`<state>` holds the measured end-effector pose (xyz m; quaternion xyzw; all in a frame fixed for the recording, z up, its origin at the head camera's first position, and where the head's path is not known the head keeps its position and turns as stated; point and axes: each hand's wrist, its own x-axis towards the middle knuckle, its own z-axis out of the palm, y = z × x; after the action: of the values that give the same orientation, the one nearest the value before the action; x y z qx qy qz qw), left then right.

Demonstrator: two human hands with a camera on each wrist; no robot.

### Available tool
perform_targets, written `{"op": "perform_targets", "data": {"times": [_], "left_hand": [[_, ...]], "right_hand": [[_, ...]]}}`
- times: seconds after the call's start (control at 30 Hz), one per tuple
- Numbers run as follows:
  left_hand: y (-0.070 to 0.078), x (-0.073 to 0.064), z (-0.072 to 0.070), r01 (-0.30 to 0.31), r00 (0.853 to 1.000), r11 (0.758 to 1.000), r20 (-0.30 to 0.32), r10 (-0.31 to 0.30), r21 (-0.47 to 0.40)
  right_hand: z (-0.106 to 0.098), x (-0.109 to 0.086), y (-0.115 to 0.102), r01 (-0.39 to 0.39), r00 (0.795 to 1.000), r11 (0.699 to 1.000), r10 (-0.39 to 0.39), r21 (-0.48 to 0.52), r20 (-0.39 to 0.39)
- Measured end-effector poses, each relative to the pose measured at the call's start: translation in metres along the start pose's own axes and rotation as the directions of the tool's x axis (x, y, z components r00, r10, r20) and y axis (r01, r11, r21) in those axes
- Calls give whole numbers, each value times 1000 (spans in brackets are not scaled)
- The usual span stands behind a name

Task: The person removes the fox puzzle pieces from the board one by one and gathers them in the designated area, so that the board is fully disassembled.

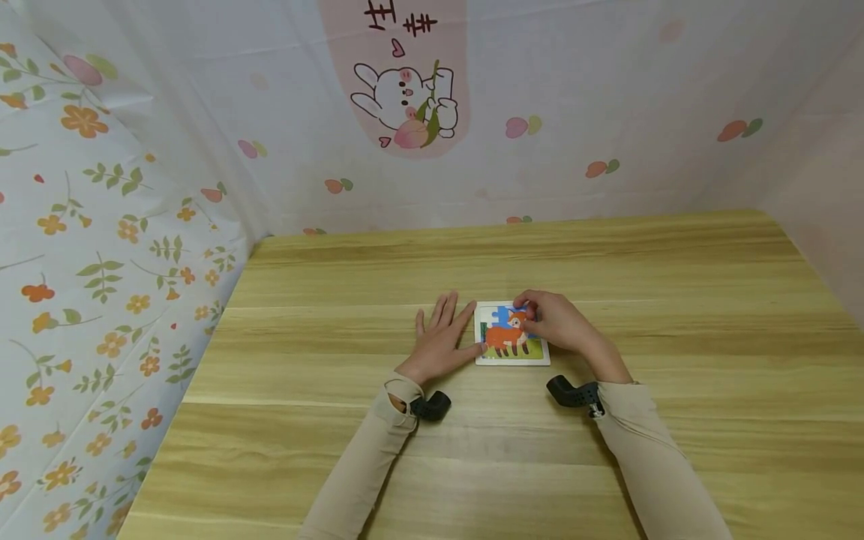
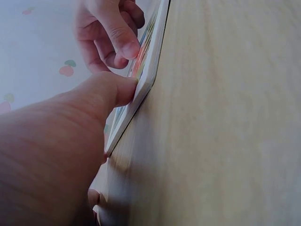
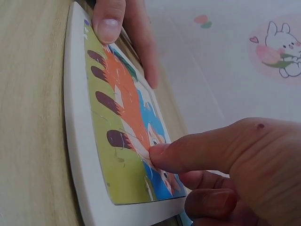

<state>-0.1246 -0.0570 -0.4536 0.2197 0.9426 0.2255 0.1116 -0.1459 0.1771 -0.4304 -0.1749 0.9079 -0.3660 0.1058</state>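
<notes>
White-rimmed puzzle [image 1: 505, 340] flat on wooden table [image 1: 337, 300]

Far left, one floral cloth [image 1: 101, 300] hangs beside the table's left edge. Next, the left hand [image 1: 435, 349]: fingers spread, gripping nothing, thumb resting on the puzzle's left side, index finger at its upper left corner. Behind, one pale cloth [image 1: 553, 97] borders the far edge; it bears one printed rabbit [image 1: 398, 94] and two dark Chinese characters [image 1: 420, 25], reading uncertain.

The puzzle, one in number, lies between the hands, well apart from the table's far edge, with wood surface on every side. It shows one fox; a white patch adjoins blue at upper left.

The right hand [image 1: 560, 322] is bent over the upper right, thumb on the fox; whether it pinches a piece cannot be told. Two black wrist mounts [image 1: 572, 391] noted, one per arm.
</notes>
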Motion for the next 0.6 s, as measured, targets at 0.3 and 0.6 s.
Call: {"op": "perform_targets", "data": {"times": [0.3, 0.6], "left_hand": [[-1, 1, 1, 5, 1000, 1000, 5, -5, 15], [0, -1, -1, -8, 1000, 1000, -6, 8, 12]], "right_hand": [[1, 0, 0, -10, 1000, 1000, 10, 26, 17], [0, 0, 0, 21, 1000, 1000, -21, 17, 13]]}}
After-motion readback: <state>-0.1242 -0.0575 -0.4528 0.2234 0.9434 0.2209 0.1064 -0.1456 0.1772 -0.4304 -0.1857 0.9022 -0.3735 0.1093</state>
